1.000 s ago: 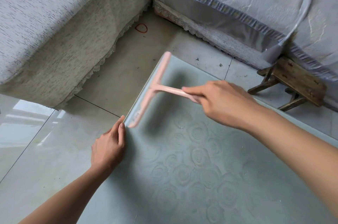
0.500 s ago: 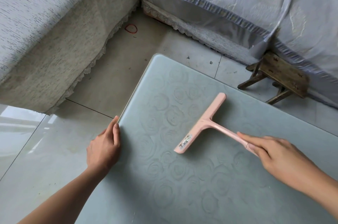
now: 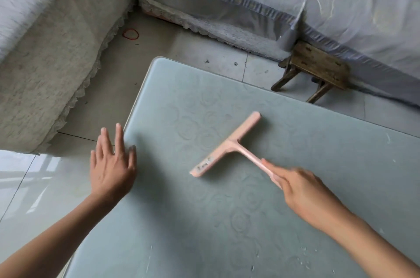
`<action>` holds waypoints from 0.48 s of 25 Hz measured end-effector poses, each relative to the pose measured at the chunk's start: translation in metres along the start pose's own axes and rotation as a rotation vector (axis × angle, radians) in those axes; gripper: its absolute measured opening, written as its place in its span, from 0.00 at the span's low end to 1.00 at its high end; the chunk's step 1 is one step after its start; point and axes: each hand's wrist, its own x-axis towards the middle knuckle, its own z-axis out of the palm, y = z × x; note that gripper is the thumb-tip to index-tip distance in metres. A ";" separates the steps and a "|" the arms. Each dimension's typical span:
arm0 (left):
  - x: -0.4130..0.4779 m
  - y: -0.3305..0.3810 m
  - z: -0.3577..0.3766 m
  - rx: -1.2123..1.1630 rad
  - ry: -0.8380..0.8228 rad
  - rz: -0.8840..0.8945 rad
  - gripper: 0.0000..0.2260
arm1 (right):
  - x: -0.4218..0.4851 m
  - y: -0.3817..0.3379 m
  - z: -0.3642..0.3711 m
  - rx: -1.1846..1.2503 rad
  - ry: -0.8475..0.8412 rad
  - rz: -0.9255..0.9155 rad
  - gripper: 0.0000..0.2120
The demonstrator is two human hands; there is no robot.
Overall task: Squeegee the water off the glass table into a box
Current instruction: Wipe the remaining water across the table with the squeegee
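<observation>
Squeegee (image 3: 227,148) lies mid-bench (image 3: 295,243), looks light, stiff plastic; right hand (image 3: 302,189) clamped on handle end, the correct grip; left hand (image 3: 112,164) open, fingers spread at bench edge.

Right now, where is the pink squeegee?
In the head view, the pink squeegee is near the middle of the glass table, its handle held by the right hand, with the open left hand at the table's left edge.

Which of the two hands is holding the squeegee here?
The right hand: it grips the pink squeegee by its handle end. The left hand is open, fingers spread, at the glass table edge.
</observation>
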 end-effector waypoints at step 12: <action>-0.015 0.087 0.023 0.456 -0.182 0.544 0.28 | 0.060 0.014 -0.032 0.153 0.076 0.013 0.23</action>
